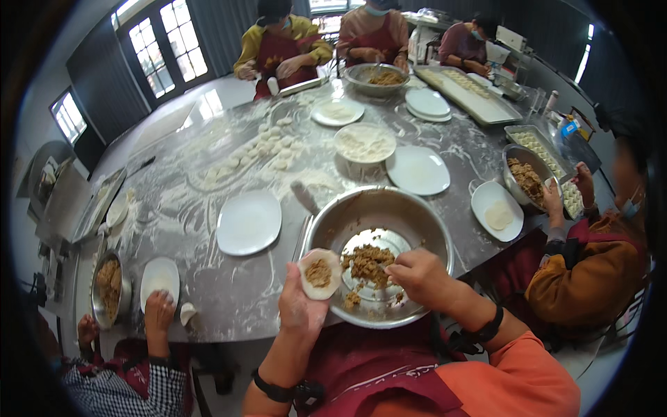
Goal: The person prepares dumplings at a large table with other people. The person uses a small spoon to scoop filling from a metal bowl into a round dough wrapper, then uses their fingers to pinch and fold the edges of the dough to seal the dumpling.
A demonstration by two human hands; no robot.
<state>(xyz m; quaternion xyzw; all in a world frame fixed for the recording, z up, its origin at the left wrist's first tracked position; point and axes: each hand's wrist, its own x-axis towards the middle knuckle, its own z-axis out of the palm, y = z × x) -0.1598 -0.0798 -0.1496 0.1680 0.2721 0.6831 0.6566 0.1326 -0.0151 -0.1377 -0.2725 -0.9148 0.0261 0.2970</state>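
My left hand [301, 303] is cupped at the left rim of a large steel bowl [436, 229], holding a round dough wrapper [333, 281]. A small mound of brown filling [319, 273] lies in the middle of that wrapper. My right hand [420, 279] is closed over the right part of the bowl, its fingertips beside the larger heap of filling [367, 264]. What those fingers grip is too small and hidden to make out. Loose bits of filling stick to the bowl's floor.
Left of the bowl sits a white plate [249, 222]; another plate [418, 170] stands behind it, near a bowl of flour [365, 144]. Floured dough pieces [267, 146] lie across the grey table [187, 229]. Co-workers work on both sides and opposite, including one in brown sleeves [566, 292].
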